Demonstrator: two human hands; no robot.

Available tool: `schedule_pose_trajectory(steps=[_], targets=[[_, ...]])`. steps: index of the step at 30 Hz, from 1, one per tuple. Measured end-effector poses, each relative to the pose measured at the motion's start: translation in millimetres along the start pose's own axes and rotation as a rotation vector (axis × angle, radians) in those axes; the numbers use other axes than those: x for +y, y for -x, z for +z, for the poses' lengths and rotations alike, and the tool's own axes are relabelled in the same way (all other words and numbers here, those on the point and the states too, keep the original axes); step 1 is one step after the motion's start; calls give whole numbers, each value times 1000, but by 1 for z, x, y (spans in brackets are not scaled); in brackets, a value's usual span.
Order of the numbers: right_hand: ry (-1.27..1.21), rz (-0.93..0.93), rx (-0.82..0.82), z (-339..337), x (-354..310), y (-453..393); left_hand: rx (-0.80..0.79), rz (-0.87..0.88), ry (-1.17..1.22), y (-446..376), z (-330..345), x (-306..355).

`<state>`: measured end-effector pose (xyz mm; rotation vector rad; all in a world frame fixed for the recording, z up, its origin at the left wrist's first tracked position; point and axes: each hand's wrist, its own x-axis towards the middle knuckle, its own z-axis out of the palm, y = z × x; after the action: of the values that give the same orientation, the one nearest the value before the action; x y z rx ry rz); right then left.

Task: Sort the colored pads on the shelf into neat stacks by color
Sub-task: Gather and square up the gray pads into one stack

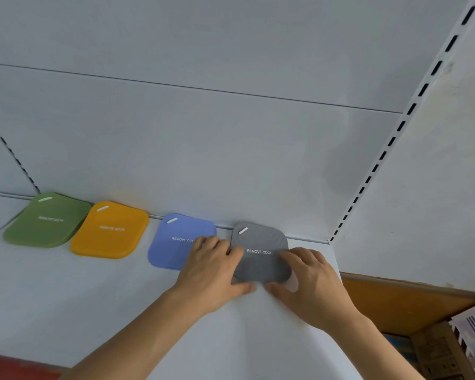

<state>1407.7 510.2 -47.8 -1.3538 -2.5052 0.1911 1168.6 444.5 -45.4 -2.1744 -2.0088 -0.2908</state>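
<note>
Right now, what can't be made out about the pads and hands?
- Head view: how many pads lie in the grey stack; left hand and right hand cover its sides.
- Blue stack: its right part is hidden by the left hand.
- Green stack lettering: blurred.

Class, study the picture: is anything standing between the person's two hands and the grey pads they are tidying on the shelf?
Nothing visible does. The left hand and right hand already press the grey pads from either side. The blue pads lie just left of them, partly under the left hand's fingers, not between.
</note>
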Motion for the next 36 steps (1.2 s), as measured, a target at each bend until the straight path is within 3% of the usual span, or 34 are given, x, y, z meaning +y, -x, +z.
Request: schedule_pose_trajectory(steps=[5, 13, 23, 36], targets=[[62, -21, 5, 3, 0, 0, 93, 96, -44, -5, 7, -8], [29, -27, 58, 7, 5, -2, 143, 93, -68, -7, 12, -9], [23, -69, 105, 9, 8, 4, 64, 145, -72, -6, 13, -15], [96, -49, 107, 17, 6, 11, 50, 82, -52, 4, 11, -1]])
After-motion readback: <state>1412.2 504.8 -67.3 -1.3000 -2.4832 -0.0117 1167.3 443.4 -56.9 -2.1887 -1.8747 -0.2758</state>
